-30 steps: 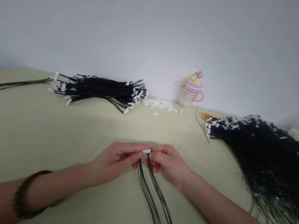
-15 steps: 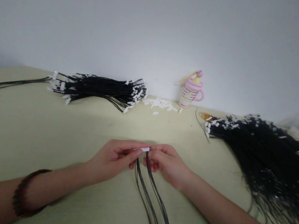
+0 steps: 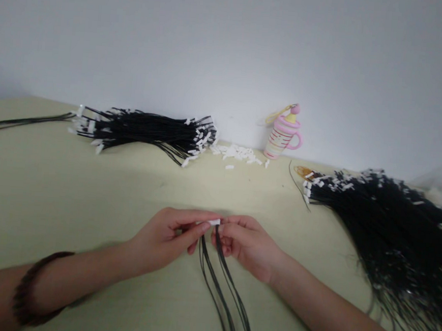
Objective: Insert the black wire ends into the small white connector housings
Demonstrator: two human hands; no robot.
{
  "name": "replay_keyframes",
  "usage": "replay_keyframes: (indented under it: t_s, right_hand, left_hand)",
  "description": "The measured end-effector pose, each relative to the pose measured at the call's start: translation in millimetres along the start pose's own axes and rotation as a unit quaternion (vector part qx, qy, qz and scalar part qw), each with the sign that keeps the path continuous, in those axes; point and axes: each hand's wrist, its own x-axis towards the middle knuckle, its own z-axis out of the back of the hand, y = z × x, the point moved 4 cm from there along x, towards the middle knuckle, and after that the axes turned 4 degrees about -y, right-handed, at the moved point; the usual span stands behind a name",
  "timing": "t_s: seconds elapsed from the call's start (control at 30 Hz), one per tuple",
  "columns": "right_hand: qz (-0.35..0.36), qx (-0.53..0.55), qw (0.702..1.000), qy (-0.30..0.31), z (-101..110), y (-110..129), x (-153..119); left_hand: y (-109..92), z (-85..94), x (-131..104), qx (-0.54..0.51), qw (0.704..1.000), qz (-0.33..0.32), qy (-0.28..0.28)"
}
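Two hands meet low in the middle of your view, above the bench [image 3: 107, 197]; take the clock as centred on them. Your left hand [image 3: 164, 235] is almost closed, its thumb and fingers pinching a white connector [image 3: 215, 221] that lies roughly level. Your right hand [image 3: 251, 244] is curled at the connector's 3 o'clock end, thumb and forefinger close together; you cannot tell from this view whether they grip the connector, a wire or nothing. Black wires [image 3: 245, 320] hang from the connector in separate strands and run down toward 5 o'clock, out of view. A dark bracelet [image 3: 23, 290] circles your left forearm at 8 o'clock.

At 11 o'clock lies a bundle [image 3: 147, 129] of black wires with white ends, and a few strands [image 3: 25, 121] trail from it toward 10. Loose white bits [image 3: 237, 152] are scattered between 12 and 1, just beside the bundle. A pink-trimmed cup [image 3: 279, 138] stands at 1 o'clock, near the wall [image 3: 215, 47]. A larger heap [image 3: 402, 236] of black wires fills 3 o'clock, its white-tipped end reaching toward 2.
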Motion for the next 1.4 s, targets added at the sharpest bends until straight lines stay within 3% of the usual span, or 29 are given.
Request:
replay_keyframes:
  t_s: [0.3,0.47,0.63,0.73,1.03,1.4]
  right_hand:
    - [0.014,-0.050,0.998,0.027,-2.5,-0.1,-1.1]
    - [0.032,-0.037,0.996,0.070,-3.4,0.1,-0.1]
    - [0.040,0.022,0.998,0.036,3.7,-2.4,0.5]
    - [0.053,0.035,0.997,0.039,4.7,-3.2,0.0]
    - [0.065,0.018,0.997,0.039,3.3,-3.5,0.8]
    - [0.101,-0.052,0.992,0.055,-1.8,-3.8,-0.2]
  left_hand:
    - [-0.4,-1.7,-2.2,-0.011,1.000,0.023,0.007]
    - [4.0,-3.6,2.1,-0.105,0.991,0.082,-0.019]
    - [11.0,-3.2,8.9,-0.277,0.945,0.175,0.012]
    - [14.0,-0.5,10.5,-0.349,0.916,0.196,0.019]
    - [16.2,-1.0,8.7,-0.291,0.939,0.171,0.059]
    - [13.0,1.8,10.0,-0.335,0.916,0.208,0.079]
